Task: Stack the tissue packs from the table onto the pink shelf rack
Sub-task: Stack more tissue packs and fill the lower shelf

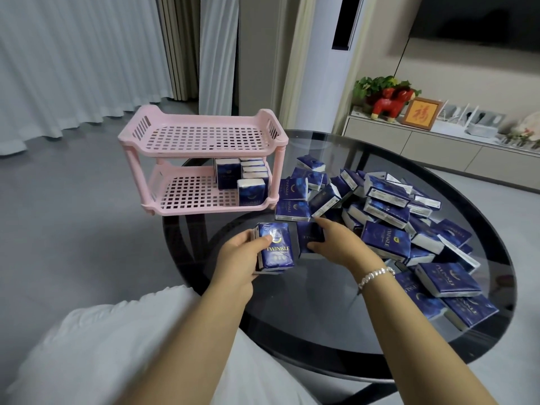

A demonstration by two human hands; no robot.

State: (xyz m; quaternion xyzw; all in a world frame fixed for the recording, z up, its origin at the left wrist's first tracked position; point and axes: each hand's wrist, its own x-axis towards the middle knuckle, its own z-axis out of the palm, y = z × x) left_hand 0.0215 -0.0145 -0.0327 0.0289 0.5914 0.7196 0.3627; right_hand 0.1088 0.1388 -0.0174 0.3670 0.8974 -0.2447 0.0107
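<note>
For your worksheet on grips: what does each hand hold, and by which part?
Left hand grips stacked packs by their left edge, thumb on top. Right hand pinches one pack by its right end.

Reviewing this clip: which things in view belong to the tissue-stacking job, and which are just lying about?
Job:
- pink shelf rack
- packs on its lower shelf
- pile of packs on the table
- packs in left hand
- pack under right hand

Lying about:
- red figurine
- framed picture
- plant
</note>
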